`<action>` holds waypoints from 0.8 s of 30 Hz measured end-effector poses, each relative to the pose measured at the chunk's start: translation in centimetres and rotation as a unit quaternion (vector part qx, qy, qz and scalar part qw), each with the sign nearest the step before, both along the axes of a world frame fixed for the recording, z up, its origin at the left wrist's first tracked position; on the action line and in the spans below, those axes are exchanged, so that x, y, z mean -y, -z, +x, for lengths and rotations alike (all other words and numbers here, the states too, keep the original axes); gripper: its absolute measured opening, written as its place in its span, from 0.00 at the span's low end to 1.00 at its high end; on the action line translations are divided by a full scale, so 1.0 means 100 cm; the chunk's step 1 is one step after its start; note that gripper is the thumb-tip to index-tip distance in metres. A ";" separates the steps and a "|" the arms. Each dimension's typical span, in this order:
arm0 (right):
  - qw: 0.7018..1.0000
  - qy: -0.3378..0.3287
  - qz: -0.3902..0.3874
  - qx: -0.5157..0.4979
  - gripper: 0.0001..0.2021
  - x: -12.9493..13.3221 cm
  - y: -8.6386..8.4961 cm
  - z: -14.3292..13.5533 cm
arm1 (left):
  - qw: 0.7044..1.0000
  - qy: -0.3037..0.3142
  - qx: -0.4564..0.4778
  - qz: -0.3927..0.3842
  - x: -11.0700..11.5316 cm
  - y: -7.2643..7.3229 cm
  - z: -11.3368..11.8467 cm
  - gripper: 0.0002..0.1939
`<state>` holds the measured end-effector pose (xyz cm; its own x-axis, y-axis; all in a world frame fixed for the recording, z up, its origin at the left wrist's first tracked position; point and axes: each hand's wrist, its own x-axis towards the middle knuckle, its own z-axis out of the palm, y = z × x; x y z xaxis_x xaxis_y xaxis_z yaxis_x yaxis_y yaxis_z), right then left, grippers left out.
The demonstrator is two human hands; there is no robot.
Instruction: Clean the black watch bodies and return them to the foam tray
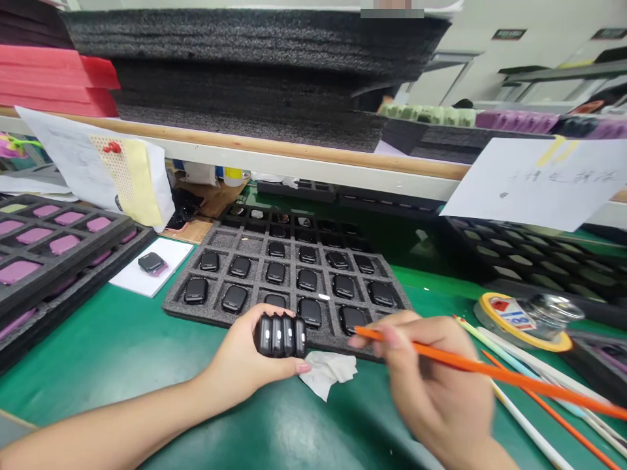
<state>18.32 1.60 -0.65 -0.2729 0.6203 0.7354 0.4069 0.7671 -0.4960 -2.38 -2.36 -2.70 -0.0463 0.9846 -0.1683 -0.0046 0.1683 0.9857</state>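
My left hand (240, 356) is closed around a row of several black smartwatch cases (277, 336), with their side buttons facing me. In my right hand (435, 385), slightly blurred, is a long thin orange stick (470, 365). The stick's left end is near a watch case (351, 320) in the front row of the grey foam tray (255, 241); I cannot tell if they touch. More black watch cases sit in the tray's compartments, some compartments bare. A crumpled white tissue (330, 372) lies below the tray, beside my left thumb.
On the left stand foam trays with purple pieces (63, 245) and a single watch case (151, 262) on white paper. To the right lie a yellow tape roll (524, 339) and several coloured sticks (543, 418). A shelf (274, 156) with stacked black foam crosses above.
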 end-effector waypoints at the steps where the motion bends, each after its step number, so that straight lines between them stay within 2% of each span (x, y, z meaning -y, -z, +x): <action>1: 0.999 0.045 0.001 0.018 0.10 -0.002 -0.006 0.014 | 1.000 0.002 -0.002 -0.001 0.001 0.000 -0.001 0.28; 4: 0.969 0.178 -0.025 0.167 0.20 -0.007 -0.007 0.066 | 1.000 0.013 0.023 -0.017 0.003 0.003 -0.002 0.29; 7: 0.904 0.267 -0.137 0.303 0.25 -0.005 0.014 0.116 | 0.998 0.033 0.046 -0.028 0.011 0.008 0.002 0.29; 8: 0.880 0.272 -0.191 0.338 0.25 -0.001 0.023 0.128 | 0.997 0.047 0.054 -0.034 0.014 0.010 0.005 0.29; 11: 0.855 0.282 -0.237 0.365 0.24 0.011 0.043 0.146 | 0.987 0.107 0.091 -0.078 0.024 0.018 0.013 0.29; 15: 0.855 0.333 -0.195 0.347 0.19 0.009 0.049 0.157 | 0.975 0.163 0.099 -0.112 0.031 0.024 0.019 0.29; 18: 0.864 0.344 -0.155 0.333 0.19 -0.003 0.049 0.168 | 0.973 0.175 0.099 -0.115 0.029 0.021 0.019 0.30; 20: 0.872 0.335 -0.146 0.326 0.18 -0.007 0.046 0.170 | 0.975 0.167 0.094 -0.111 0.028 0.017 0.018 0.30; 22: 0.892 0.314 -0.106 0.309 0.15 0.000 0.041 0.159 | 0.979 0.154 0.082 -0.104 0.027 0.014 0.018 0.29; 24: 0.929 0.240 -0.017 0.280 0.14 0.020 0.034 0.136 | 0.982 0.145 0.067 -0.101 0.026 0.011 0.018 0.29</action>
